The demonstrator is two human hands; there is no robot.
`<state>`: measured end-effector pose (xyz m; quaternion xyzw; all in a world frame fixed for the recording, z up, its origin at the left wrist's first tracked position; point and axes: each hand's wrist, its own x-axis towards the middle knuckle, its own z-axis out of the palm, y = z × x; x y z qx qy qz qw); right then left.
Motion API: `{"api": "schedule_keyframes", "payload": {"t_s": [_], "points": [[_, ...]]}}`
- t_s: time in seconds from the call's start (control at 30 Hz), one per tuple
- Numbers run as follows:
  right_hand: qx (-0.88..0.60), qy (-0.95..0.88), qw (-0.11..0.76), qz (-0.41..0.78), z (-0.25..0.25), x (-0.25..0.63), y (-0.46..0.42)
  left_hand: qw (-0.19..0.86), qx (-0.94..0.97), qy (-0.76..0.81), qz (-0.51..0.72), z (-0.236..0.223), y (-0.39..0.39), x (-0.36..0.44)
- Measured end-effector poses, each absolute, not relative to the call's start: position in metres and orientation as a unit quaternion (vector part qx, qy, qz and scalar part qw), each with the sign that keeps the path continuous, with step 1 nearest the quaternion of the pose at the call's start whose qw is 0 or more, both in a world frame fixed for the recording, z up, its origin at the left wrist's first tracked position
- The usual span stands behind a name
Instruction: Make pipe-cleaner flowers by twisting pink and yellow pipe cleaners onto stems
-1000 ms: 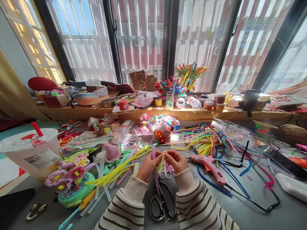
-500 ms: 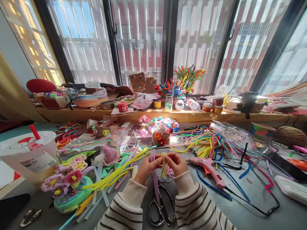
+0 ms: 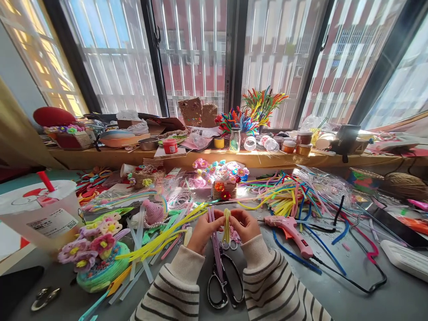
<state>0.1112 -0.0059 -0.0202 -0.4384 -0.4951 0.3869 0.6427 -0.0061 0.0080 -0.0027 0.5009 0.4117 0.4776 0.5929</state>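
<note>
Both hands meet above the middle of a grey table (image 3: 261,281), fingers bent and tips close together. The left hand (image 3: 202,232) grips a few purple strips (image 3: 218,261), which stick up a little above its fingers and hang down in front of the black scissors (image 3: 219,292); whether they touch the scissors I cannot tell. The right hand (image 3: 246,226) pinches a small yellow bundle (image 3: 227,225) between thumb and fingers, its looped top upward and its ends hanging down. The left fingertips come right up to this bundle, but it is unclear whether they touch it. Behind and below the bundle, a pair of small scissors (image 3: 230,245) lies partly hidden, with something pink beside it. The black scissors lie nearer the person, between the striped sleeves, handles toward the body. To the right of the right hand, a pink glue gun (image 3: 289,228) lies on its side, its nozzle pointing toward that hand, with a long blue strip (image 3: 294,256) just below it. To the left of the left hand, long yellow strips (image 3: 157,244) lie across clear sticks (image 3: 133,252). Straight ahead, past the fingertips, stands a small basket (image 3: 220,192) of colourful flowers (image 3: 219,171), and a heap of coloured strips (image 3: 289,196) spreads to its right.
</note>
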Motion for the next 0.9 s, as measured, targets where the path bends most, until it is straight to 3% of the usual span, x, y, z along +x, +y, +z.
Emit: {"api": "schedule_keyframes", "payload": {"t_s": [0.2,0.4,0.6,0.9], "points": [[-0.446,-0.485,0.661,0.360,-0.029,0.109,-0.001,0.604,0.519,0.404,0.451,-0.002,0.009,-0.006],[-0.457,-0.523,0.597,0.401,-0.029,0.116,-0.001,0.611,0.528,0.395,0.439,0.000,0.008,-0.005],[-0.474,-0.538,0.586,0.377,-0.026,0.115,-0.005,0.597,0.536,0.411,0.433,0.005,0.005,-0.005],[-0.508,-0.520,0.613,0.310,-0.034,0.113,0.000,0.578,0.563,0.428,0.407,0.005,0.004,-0.005]]}}
